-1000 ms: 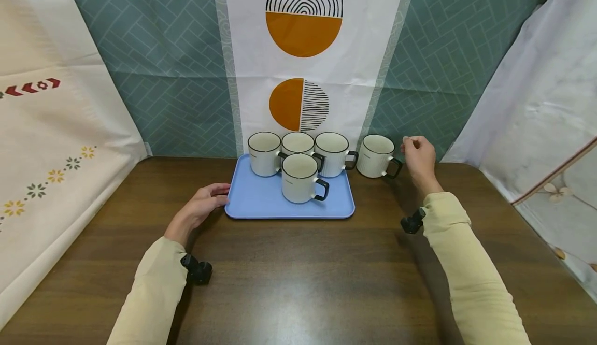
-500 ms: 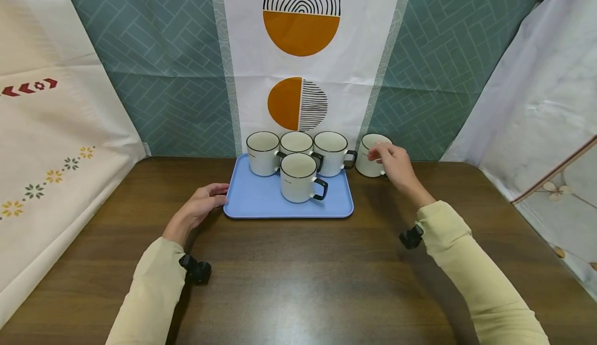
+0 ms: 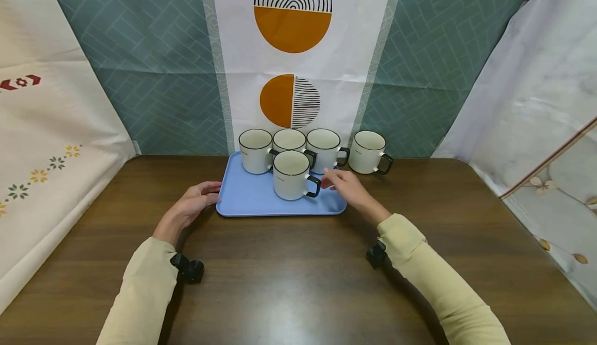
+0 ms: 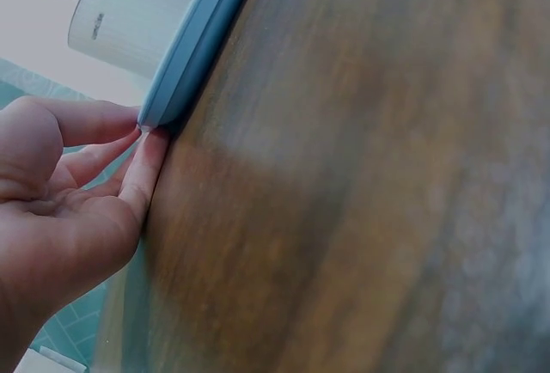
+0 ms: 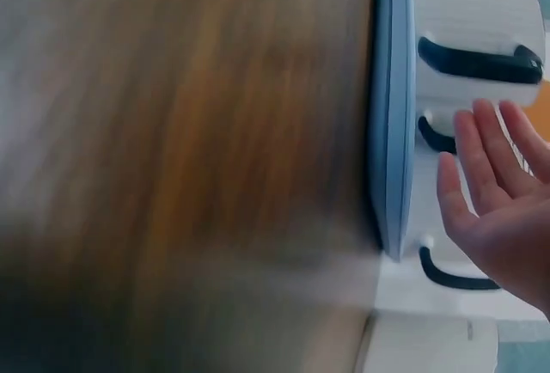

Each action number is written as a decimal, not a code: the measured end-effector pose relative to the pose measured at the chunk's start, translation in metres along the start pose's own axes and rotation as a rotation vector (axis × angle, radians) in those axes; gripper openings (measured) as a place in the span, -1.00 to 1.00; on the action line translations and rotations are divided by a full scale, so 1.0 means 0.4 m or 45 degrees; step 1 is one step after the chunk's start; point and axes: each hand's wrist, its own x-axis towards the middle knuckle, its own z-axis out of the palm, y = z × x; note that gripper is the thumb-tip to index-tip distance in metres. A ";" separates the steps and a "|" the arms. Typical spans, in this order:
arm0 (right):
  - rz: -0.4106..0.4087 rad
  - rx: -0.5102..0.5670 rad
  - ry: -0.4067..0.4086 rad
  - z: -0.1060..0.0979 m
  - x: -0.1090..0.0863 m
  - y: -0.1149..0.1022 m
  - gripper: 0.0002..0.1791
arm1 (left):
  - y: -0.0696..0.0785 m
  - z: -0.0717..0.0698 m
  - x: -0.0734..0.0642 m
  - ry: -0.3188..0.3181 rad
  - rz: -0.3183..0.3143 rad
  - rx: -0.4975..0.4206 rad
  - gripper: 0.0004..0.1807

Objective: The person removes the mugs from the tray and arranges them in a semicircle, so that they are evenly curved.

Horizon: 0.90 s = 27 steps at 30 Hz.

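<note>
My left hand [image 3: 193, 204] pinches the left edge of the blue tray [image 3: 242, 202]; in the left wrist view its fingertips [image 4: 153, 145] meet at the tray's rim. Several white mugs with black rims and black handles stand upright on the tray. A front mug [image 3: 290, 182] is ahead of a back row: a left mug [image 3: 255, 157], a partly hidden middle mug [image 3: 288, 140] and a right mug [image 3: 322, 153]. Just right of the front mug's handle is my right hand [image 3: 347, 187], held over the tray. In the right wrist view its fingers [image 5: 490, 145] are extended and hold nothing.
Another matching mug [image 3: 366, 154] stands on the wooden table [image 3: 275, 272], right of the tray. Behind the table hangs a green and white patterned cloth [image 3: 163, 75]. Light cloths enclose the left and right sides.
My right hand has come left from beyond the rightmost mug, passing in front of it, to the front mug's handle. The left hand stays at the tray edge. The head view shifts slightly.
</note>
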 end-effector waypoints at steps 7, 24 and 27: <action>0.022 -0.091 -0.153 0.031 0.023 -0.012 -0.50 | -0.002 -0.005 -0.001 -0.004 -0.013 -0.005 -0.39; 0.041 0.395 -0.158 0.076 0.046 -0.014 -0.60 | -0.002 -0.003 -0.003 0.014 -0.015 -0.014 -0.41; 0.063 0.443 -0.179 0.078 0.045 -0.014 -0.60 | -0.007 -0.004 0.001 0.012 -0.002 -0.021 -0.41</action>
